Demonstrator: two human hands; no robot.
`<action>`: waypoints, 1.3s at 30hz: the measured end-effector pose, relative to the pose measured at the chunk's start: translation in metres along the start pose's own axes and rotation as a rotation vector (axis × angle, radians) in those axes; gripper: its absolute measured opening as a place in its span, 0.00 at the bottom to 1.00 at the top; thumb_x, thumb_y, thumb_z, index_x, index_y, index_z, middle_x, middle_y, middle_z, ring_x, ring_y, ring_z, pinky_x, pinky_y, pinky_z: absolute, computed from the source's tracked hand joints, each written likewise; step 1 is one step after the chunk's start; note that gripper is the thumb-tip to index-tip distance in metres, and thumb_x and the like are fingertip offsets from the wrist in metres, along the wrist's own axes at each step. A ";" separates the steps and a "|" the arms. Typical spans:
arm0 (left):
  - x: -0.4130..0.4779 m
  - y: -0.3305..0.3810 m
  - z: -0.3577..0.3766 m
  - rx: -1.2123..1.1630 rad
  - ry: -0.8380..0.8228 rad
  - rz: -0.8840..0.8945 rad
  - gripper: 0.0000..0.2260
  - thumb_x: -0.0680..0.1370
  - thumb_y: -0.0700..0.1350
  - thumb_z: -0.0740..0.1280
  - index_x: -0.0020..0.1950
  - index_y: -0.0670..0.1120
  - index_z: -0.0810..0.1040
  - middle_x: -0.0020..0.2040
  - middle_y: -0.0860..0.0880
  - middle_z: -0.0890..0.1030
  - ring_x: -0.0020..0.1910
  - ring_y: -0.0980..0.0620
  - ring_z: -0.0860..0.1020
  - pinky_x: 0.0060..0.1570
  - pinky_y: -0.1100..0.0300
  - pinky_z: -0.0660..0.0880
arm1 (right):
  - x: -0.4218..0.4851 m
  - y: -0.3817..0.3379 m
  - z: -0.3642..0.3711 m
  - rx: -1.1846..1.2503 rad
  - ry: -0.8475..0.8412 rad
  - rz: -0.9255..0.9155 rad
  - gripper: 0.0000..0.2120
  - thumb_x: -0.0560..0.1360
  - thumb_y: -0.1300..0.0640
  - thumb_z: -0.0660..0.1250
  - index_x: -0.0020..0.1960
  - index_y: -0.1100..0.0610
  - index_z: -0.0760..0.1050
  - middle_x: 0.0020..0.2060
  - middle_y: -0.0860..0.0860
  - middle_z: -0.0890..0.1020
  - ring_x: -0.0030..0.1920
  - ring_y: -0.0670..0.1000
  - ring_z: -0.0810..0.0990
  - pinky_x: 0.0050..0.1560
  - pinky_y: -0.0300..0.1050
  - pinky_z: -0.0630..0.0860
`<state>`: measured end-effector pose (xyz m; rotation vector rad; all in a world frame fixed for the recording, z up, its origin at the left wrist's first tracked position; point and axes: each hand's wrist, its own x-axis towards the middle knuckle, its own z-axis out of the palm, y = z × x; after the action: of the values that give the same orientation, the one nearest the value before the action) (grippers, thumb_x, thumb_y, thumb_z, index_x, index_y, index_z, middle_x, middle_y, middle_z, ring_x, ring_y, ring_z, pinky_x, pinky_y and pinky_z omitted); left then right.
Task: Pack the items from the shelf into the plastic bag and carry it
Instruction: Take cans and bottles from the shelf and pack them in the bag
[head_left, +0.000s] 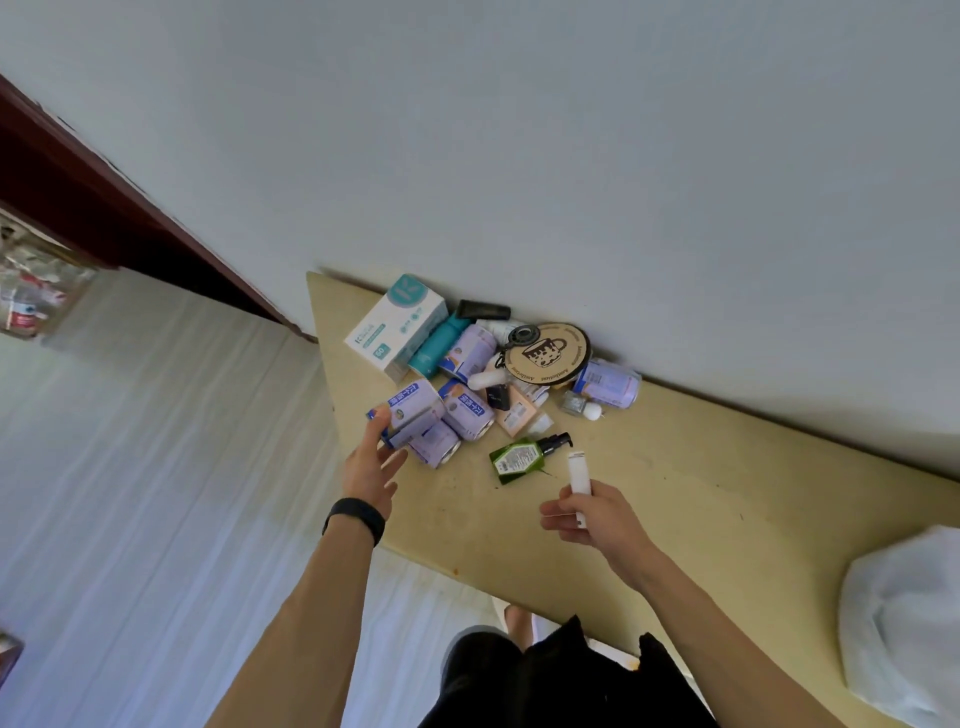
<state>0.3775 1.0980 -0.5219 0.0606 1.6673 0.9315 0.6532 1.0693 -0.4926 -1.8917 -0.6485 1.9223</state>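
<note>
A pile of items lies on the pale wooden shelf (675, 467) against the wall: several lilac cans (467, 410), a white and teal box (396, 327), a teal bottle (434, 348), a round wooden coaster (548, 353) and a green pump bottle (519, 457). My left hand (371, 467) reaches to the nearest lilac can (410, 415), fingers spread and touching its end. My right hand (587, 514) holds a slim white tube (579, 483) upright above the shelf. The white plastic bag (904, 623) sits crumpled at the shelf's right end.
A grey wall rises behind the shelf. A dark red door frame (104, 208) stands at the left. Pale floor (156, 467) lies below the shelf's left edge. Small bottles and a peach packet (517, 415) lie among the cans.
</note>
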 end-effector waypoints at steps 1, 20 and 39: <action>-0.001 0.000 0.002 0.006 -0.009 0.004 0.17 0.72 0.65 0.67 0.53 0.54 0.80 0.56 0.50 0.81 0.59 0.48 0.77 0.67 0.44 0.62 | 0.000 -0.001 0.002 0.001 0.002 -0.006 0.04 0.76 0.66 0.64 0.47 0.59 0.72 0.42 0.55 0.88 0.40 0.53 0.86 0.47 0.48 0.77; -0.094 -0.016 0.072 0.294 -0.708 0.083 0.26 0.66 0.56 0.77 0.62 0.51 0.79 0.50 0.50 0.85 0.44 0.53 0.79 0.46 0.57 0.70 | -0.089 -0.012 -0.025 0.268 0.155 -0.229 0.12 0.80 0.63 0.64 0.61 0.53 0.67 0.52 0.57 0.85 0.31 0.57 0.81 0.33 0.47 0.75; -0.220 -0.033 0.261 0.867 -1.283 0.466 0.31 0.61 0.44 0.82 0.60 0.61 0.78 0.59 0.58 0.81 0.57 0.57 0.79 0.59 0.54 0.77 | -0.187 0.016 -0.168 0.486 0.331 -0.367 0.22 0.76 0.37 0.62 0.63 0.48 0.76 0.33 0.49 0.79 0.27 0.51 0.70 0.25 0.42 0.65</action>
<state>0.6852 1.1062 -0.3695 1.3704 0.6857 0.2305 0.8282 0.9628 -0.3455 -1.5928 -0.3518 1.3445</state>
